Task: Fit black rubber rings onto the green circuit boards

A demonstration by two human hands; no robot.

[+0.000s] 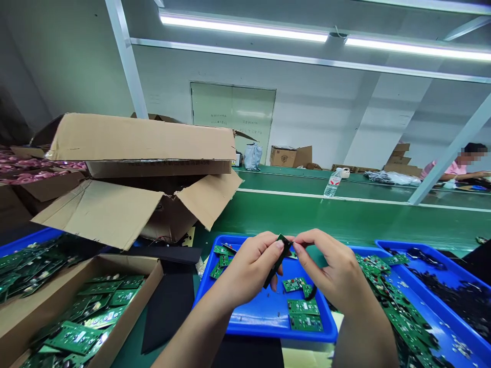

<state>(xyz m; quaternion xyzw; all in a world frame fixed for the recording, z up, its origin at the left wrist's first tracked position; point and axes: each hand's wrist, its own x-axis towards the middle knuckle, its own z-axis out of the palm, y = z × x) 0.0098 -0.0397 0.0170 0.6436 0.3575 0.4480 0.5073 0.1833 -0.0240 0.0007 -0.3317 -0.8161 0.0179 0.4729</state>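
My left hand (pixel 249 268) and my right hand (pixel 333 268) meet above a blue tray (pixel 264 312) and both pinch one small green circuit board (pixel 281 253), held on edge between the fingertips. A thin dark piece hangs below the board near my right fingers. Several loose green boards (pixel 303 306) lie flat in the tray under my hands.
A cardboard box of green boards (pixel 88 312) sits at the lower left, and open cartons (pixel 130 174) stand behind it. Blue trays on the right hold boards (pixel 406 312) and black parts (pixel 460 296). A green conveyor (pixel 345 214) carries a water bottle (pixel 332 184). Another person (pixel 464 163) sits far right.
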